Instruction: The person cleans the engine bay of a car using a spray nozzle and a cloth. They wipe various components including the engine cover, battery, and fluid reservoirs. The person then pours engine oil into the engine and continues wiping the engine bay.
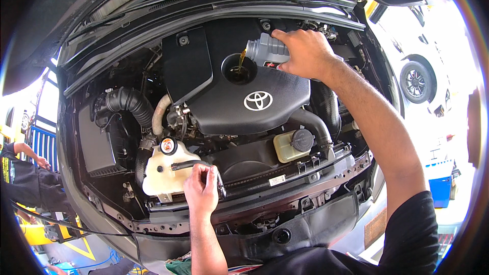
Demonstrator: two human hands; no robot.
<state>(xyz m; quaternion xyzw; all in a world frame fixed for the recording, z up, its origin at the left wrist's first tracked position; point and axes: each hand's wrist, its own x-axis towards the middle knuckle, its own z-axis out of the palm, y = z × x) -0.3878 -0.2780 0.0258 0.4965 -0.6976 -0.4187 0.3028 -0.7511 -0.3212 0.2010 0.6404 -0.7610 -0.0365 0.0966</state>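
Observation:
My right hand [305, 53] is wrapped round a grey plastic oil bottle [266, 51], tipped with its mouth to the left. Amber oil [242, 58] runs from the mouth into a round dark funnel-like opening [239, 69] in the black engine cover [224, 107]. Lower down, my left hand [201, 188] is closed, its fingertips at a black hose [187, 164] beside the cream coolant reservoir [162, 175]. A glossy dark thing [221, 186] shows along that hand's right side. Whether the fingers grip the hose or something else is hidden.
A second reservoir [294, 145] with a black cap sits at the right front of the engine bay. The raised hood [41, 30] arches overhead. Beyond the left fender a person [30, 173] in dark clothes stands. At the right are a wheel [417, 80] and a blue box [439, 183].

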